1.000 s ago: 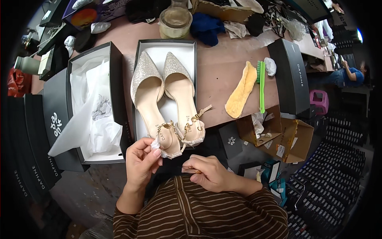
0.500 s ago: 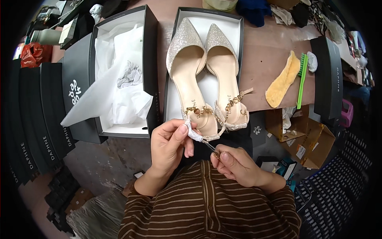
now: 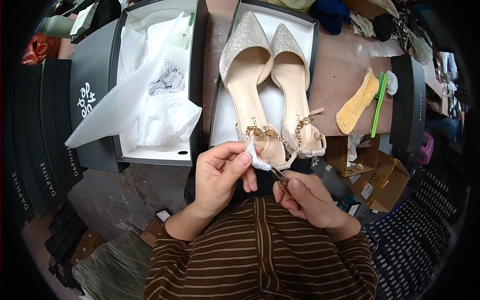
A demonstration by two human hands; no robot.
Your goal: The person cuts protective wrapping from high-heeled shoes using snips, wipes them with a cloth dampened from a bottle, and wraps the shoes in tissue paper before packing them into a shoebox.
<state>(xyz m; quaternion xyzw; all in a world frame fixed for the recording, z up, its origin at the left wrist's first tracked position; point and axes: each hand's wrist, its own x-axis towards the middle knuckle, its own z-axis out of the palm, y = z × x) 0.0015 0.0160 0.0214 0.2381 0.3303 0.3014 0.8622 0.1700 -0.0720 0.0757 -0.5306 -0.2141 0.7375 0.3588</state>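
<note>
Left hand: The person's bare left hand (image 3: 222,175), near the centre of the frame, pinched a small twist of thin white wrapping paper (image 3: 258,161) between thumb and forefinger, its other fingers bent below.
Right hand: The bare right hand (image 3: 311,197), just right of it, gripped a slim dark metal tool with narrow prongs (image 3: 278,175) between thumb and curled fingers; the tip met the lower end of the wrapping.
Shoes: A pair of pointed, glittery silver-beige shoes (image 3: 250,92) with smooth beige insoles lay side by side at the upper centre, toes toward the top edge, the wrapping at the heel end of the left one.
Chain: A gold-coloured beaded chain (image 3: 270,134) crossed that same heel end.
Shoe box: An open black cardboard box with a white inside (image 3: 227,112) sat beneath the pair.
Second box: A like box (image 3: 198,65) at the upper left held loose white tissue sheets (image 3: 165,120) and a crumpled grey paper wad (image 3: 167,79).
Bench: On the dull pink bench (image 3: 335,55), at right, a fluffy yellow cloth strip (image 3: 356,102) lay beside a bright green long-handled brush (image 3: 379,110).
</note>
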